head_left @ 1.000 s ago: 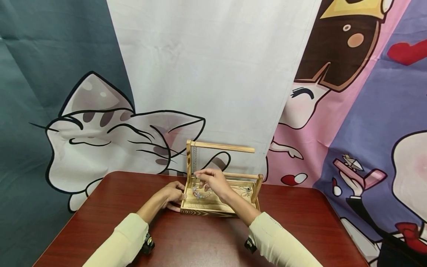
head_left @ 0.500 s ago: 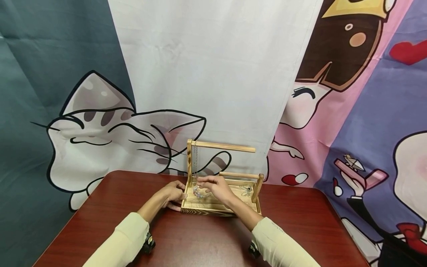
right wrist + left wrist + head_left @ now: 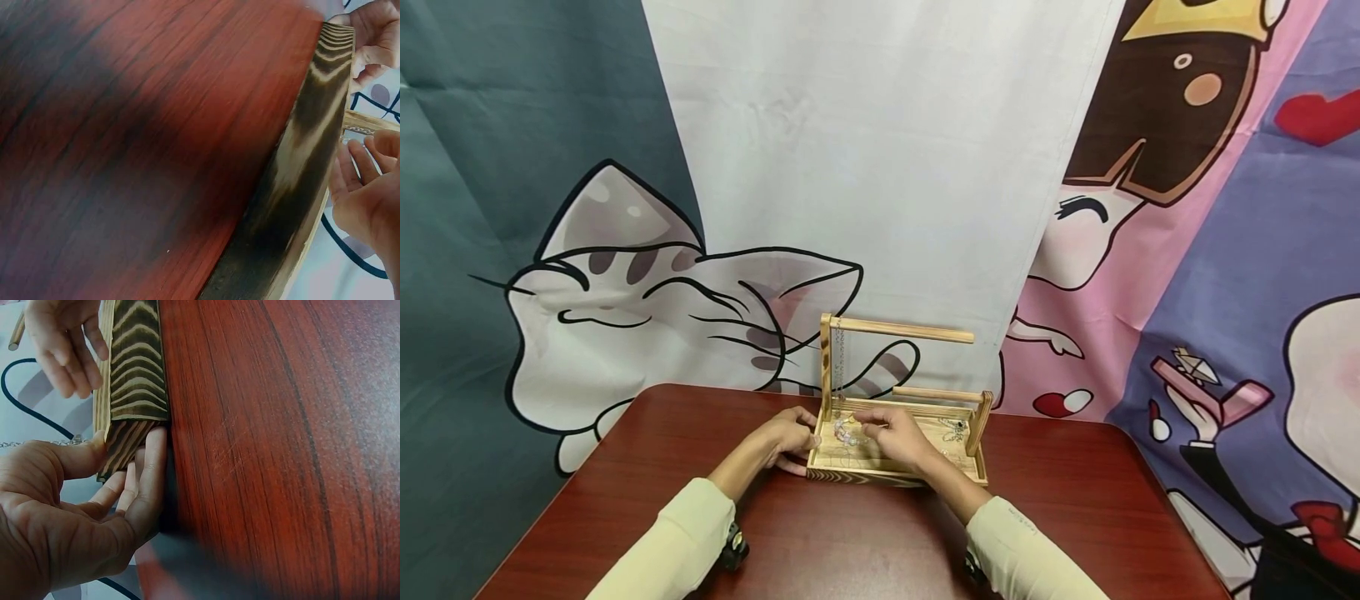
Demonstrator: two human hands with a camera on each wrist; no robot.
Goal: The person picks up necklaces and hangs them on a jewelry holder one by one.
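Observation:
A wooden jewelry stand (image 3: 895, 478) with a shallow tray base stands on the table. My left hand (image 3: 787, 435) grips its left end, the thumb on the rim and fingers reaching under the base in the left wrist view. From the left end of the upper bar a thin chain necklace (image 3: 840, 358) hangs down into the tray, with pale beads (image 3: 844, 433) low at its foot. Right beside those beads, low over the tray, is my right hand (image 3: 897, 435). Its fingers (image 3: 357, 164) are loosely bent with nothing between them, as the wrist views show.
The stand's upper bar (image 3: 902, 330) sits on a tall left post, and a lower bar (image 3: 942, 394) joins a short right post. Another small chain (image 3: 953, 428) lies at the tray's right end. Behind the red-brown table (image 3: 700, 517) hangs a printed curtain (image 3: 880, 167).
My right hand has come down from beside the hanging chain and drawn slightly right, so the chain and beads show more fully. The left hand keeps its grip on the stand.

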